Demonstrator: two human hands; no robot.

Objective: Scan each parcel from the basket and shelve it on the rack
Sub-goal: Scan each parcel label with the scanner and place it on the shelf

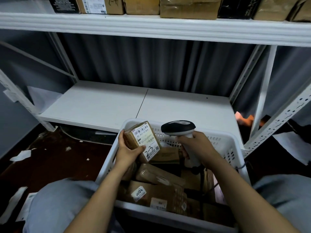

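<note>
Crouching with knees [55,204] flanking the white basket [220,140].
Clasping labelled cardboard parcel [146,139] in left grip [127,149] above basket's far end; clutching barcode scanner [178,128] in right grip [196,144] just beside it.

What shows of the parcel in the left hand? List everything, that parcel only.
The parcel is a small brown cardboard box, glossy with clear tape. A white shipping label covers its upper face: barcodes, printed digits, a handwritten mark near the lower end. It sits tilted, label up, beside the head of the scanner. The left hand grips its left side, thumb on the label's edge, holding it above the white basket, over the other parcels in it.
</note>
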